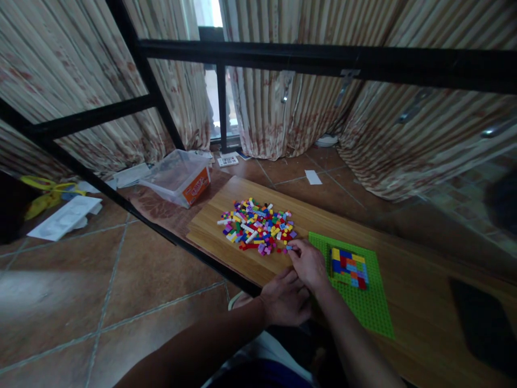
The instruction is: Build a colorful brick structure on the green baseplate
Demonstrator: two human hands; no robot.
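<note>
My right hand (310,265) reaches to the near right edge of a pile of toy building bricks (258,223) in many colours. Its thumb and forefinger pinch a small blue brick (289,248). Just below it, close to the table edge, my left hand (286,298) has its fingers curled in; whatever they may hold is hidden. Right of my hands lies a green studded baseplate (379,302). On it sits a flat, roughly square patchwork of bricks (349,265) in blue, yellow, red and orange. My right forearm passes over the baseplate's near left part.
The bricks and baseplate lie on a wooden table (323,213). A clear plastic bin (173,178) with an orange label stands beyond its left end. A dark flat object (482,323) lies at the right. Black metal bars (283,51) cross the view before striped curtains.
</note>
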